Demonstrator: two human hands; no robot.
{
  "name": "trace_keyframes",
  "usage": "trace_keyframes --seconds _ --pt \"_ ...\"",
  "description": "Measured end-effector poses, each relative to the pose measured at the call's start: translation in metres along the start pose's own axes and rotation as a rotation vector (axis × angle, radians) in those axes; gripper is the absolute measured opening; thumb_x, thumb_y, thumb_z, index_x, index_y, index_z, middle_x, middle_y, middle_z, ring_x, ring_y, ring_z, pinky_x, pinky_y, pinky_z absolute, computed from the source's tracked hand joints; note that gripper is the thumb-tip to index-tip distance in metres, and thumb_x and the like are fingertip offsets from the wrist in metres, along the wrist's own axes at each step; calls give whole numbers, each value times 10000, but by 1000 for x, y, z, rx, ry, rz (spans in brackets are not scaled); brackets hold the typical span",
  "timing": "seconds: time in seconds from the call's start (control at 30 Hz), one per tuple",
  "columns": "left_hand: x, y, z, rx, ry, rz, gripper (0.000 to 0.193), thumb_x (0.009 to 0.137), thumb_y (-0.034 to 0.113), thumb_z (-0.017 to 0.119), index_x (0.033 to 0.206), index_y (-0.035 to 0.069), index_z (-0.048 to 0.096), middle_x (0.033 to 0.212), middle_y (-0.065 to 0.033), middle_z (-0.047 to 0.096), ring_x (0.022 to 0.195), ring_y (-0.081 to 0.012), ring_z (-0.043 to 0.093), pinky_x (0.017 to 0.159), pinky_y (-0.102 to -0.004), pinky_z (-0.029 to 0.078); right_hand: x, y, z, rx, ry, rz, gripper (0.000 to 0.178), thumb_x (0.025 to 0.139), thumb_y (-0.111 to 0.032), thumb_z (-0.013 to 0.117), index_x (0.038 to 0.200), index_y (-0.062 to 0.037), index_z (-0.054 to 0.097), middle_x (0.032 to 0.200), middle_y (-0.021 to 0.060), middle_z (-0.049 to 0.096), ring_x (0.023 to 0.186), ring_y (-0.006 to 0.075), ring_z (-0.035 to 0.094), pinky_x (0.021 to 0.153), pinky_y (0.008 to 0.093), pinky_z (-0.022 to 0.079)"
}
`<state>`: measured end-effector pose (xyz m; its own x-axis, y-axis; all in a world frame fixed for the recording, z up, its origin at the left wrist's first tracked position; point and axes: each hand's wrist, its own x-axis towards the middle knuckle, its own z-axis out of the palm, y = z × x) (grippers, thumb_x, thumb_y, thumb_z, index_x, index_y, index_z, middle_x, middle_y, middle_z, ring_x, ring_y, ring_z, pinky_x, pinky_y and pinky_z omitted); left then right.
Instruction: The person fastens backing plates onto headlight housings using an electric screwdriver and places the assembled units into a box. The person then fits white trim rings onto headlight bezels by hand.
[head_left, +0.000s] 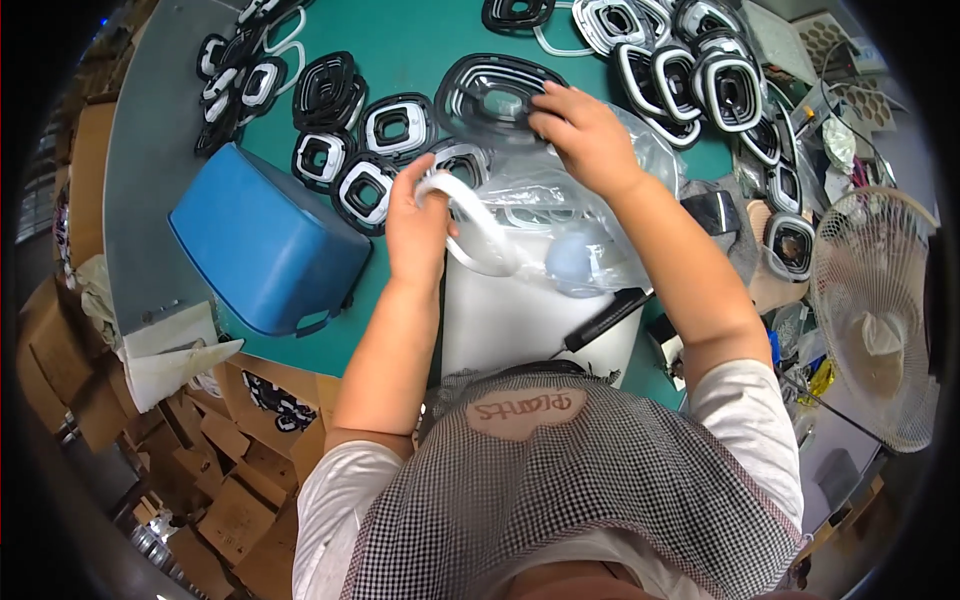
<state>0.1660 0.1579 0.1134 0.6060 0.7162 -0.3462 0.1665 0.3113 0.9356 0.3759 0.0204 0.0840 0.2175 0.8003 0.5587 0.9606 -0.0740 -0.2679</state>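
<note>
My left hand (418, 215) is closed round one side of a white rounded ring-shaped frame (482, 235), which hangs tilted and slightly blurred over the work surface. Farther off, my right hand (590, 135) has its fingers curled at the right edge of a black rounded frame (470, 85) with an opening in its middle. A clear plastic bag (625, 215) spreads below that hand and partly covers a white pad (485, 320). Inside or under the bag shows a pale blue round shape (570, 257). A black screwdriver-like tool (605, 320) lies on the pad's near right part.
A blue bin (265, 240) lies tipped on the green table (410, 60) at left. Several black-and-white frames (397, 127) sit beside it, with more piled at the back right (730, 90). A fan (875, 320) stands at right. Cardboard boxes (235, 515) fill the lower left.
</note>
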Motion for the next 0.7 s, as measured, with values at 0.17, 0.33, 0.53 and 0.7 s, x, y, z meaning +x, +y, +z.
trace_keyframes --seconds 0.17,0.33,0.53,0.7 --pt "-33 23 -4 -80 -254 -34 391 946 315 577 1151 -18 566 704 30 470 527 -57 435 458 -231 404 -42 -61 -79 19 57 -122 252 734 -145 661 986 -145 680 1133 113 637 1125 328 593 949 490 479" --pt "-80 55 5 41 -395 -91 209 915 241 644 972 43 615 713 38 560 551 -39 452 455 -204 351 -84 -113 -105 -7 271 178 366 696 24 676 1026 -134 688 1301 177 509 1205 352 524 990 461 462" --pt "-119 56 -1 578 -412 156 165 864 166 692 910 17 642 712 -4 561 663 -93 515 598 -267 437 -97 -138 -120 1515 394 1108 639 944 -342 550 1455 -40 315 1354 182 478 1203 263 533 928 367 494" --pt "-139 54 -7 500 -535 75 246 846 173 698 1019 9 635 862 -101 653 771 -139 609 690 -283 492 -106 -166 -117 1557 -247 1165 430 864 -118 670 1236 51 536 1067 106 654 881 173 665 810 302 547"
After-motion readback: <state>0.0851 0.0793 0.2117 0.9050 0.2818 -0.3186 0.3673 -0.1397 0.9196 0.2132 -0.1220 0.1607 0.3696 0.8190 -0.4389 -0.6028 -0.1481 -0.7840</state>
